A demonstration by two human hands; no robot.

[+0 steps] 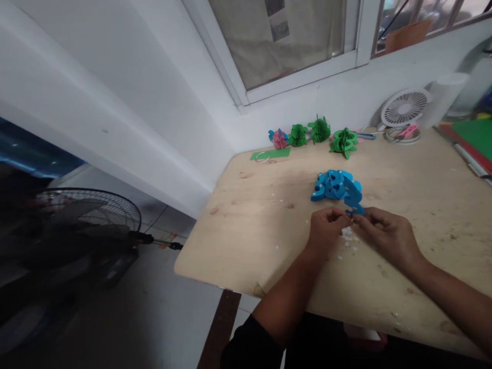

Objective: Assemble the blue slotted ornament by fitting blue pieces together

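My left hand (326,227) and my right hand (386,235) meet over the wooden table (261,225), both with fingers pinched on a flat blue foam piece (352,196) that stands up between them. Just behind it lies a pile of blue foam cut-out pieces (331,185). Small white scraps (348,237) are scattered on the wood under my fingers.
Along the back wall stand three green foam models (343,140), a pink and blue one (278,138), a green sheet (271,154), a small white desk fan (403,107) and a tape roll (402,134). A black floor fan (88,215) stands left of the table.
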